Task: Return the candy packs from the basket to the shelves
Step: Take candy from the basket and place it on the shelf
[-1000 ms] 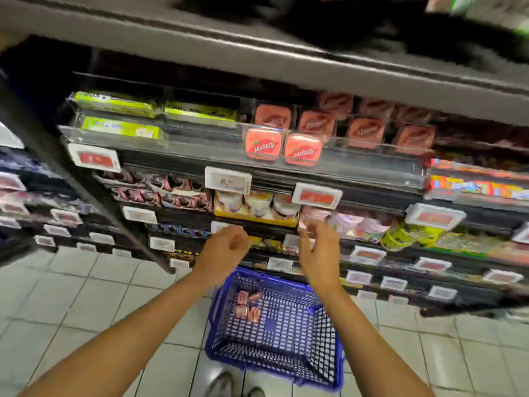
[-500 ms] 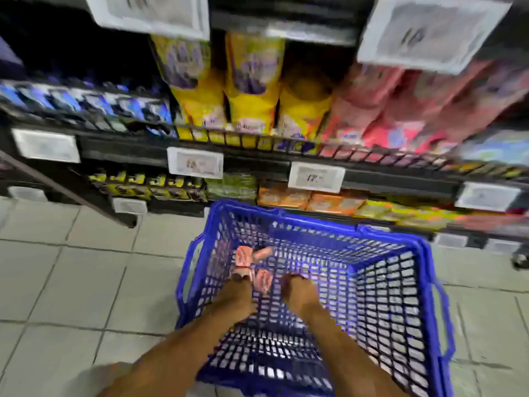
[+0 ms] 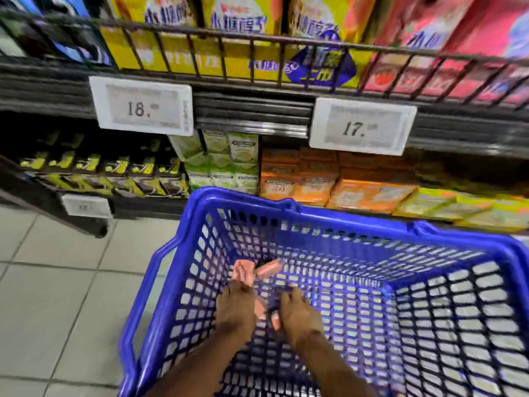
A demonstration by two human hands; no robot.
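Obs: blue basket (image 3: 329, 233) sits on the tiled floor (image 3: 57, 282), just in front of the bottom shelves (image 3: 252, 110). Both forearms reach down into it.

Candy packs: four pink packs visible, all at the basket's near-left area. Two lie loose on the mesh bottom at 12 o'clock from the hands — first loose pack (image 3: 242, 271) and, touching or nearly touching it at its 3 o'clock, second loose pack (image 3: 269, 269). A third pack (image 3: 260, 306) shows between the two hands; a fourth pack (image 3: 275, 320) shows against the inner edge of the right hand.

Left hand (image 3: 235, 306): back of hand toward camera, fingers pointing down and forward, tips near the first loose pack. Whether the fingers are curled round the third pack — cannot tell; motion blur and the hand itself hide them.

Right hand (image 3: 299, 316): fingers bent downward over the fourth pack. Looks like a grip forming, but actual closure cannot be confirmed.

Step in hand (judgement): pickup phase, gathering packs from the basket bottom. Nothing lifted clear yet.

Next move calls for: secure a pinch on each small slippery pack, lift clear of the mesh wall, then find the matching pink stock. None is visible among the yellow bags (image 3: 237, 38), green boxes (image 3: 229, 159) or orange boxes (image 3: 297, 179) here, so the target shelf probably lies higher, out of view.
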